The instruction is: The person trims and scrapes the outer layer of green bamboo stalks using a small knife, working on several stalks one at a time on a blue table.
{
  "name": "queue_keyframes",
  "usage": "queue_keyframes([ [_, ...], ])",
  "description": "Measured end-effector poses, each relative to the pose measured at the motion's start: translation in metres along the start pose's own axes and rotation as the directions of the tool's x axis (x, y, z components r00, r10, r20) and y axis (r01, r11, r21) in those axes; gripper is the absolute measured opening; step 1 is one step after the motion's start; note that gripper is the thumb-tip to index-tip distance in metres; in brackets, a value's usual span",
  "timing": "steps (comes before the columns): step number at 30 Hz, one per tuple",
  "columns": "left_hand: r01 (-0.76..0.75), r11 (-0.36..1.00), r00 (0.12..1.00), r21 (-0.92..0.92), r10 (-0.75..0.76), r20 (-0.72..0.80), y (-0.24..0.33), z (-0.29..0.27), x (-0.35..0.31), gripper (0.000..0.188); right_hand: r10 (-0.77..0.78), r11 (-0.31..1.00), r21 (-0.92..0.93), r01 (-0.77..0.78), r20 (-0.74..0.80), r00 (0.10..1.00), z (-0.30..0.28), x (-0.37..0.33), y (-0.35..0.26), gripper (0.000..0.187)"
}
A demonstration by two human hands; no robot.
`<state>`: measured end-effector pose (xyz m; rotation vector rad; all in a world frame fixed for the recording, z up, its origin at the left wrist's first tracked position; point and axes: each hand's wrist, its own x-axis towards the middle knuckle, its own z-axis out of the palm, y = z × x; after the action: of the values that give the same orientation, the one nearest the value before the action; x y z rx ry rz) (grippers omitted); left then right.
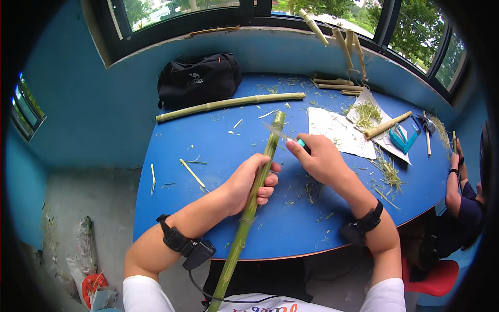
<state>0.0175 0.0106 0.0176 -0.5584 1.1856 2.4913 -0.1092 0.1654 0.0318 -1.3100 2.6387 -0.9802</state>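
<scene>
A long green bamboo stick [244,226] slants from my lap up over the blue table. My left hand [248,182] is wrapped round it below its upper end. In my right hand [323,156] is a utility knife [301,143] with a teal-and-black handle. Its thin blade [275,131] lies across the stick near the top; I cannot tell how deep it bites, if at all. Another, paler bamboo stick [228,105] rests on the table beyond my hands. Pale strips and shavings [193,173] are scattered around.
A black bag [200,80] stands at the back left. To the right lie paper sheets [332,129] with shavings, a short bamboo piece [387,125] and a teal tool [404,139]. Bamboo lengths [343,49] lean by the window. A co-worker's hands [456,160] hold a green stick at the far right.
</scene>
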Motion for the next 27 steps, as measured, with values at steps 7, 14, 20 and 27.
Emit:
queue_keyframes([
  [7,-0.160,0.963,0.981,0.219,0.179,-0.073,-0.002,0.007,-0.004,0.026,0.027,1.000,0.000,-0.027,0.059,0.998,0.009,0.004,0.009,0.056],
  [14,-0.105,0.994,0.991,-0.041,0.108,0.076,-0.006,-0.014,0.008,0.033,-0.008,1.000,-0.020,0.010,0.103,0.995,0.008,0.000,0.005,0.056],
  [20,-0.220,0.968,0.974,0.118,0.225,-0.030,-0.002,-0.001,0.000,0.033,-0.009,0.999,-0.049,0.017,0.155,0.988,0.006,0.000,0.000,0.057],
  [27,-0.143,0.989,0.988,-0.036,0.145,0.047,0.001,-0.006,-0.003,0.032,0.039,0.998,-0.065,-0.024,0.242,0.969,-0.003,0.000,-0.013,0.055],
])
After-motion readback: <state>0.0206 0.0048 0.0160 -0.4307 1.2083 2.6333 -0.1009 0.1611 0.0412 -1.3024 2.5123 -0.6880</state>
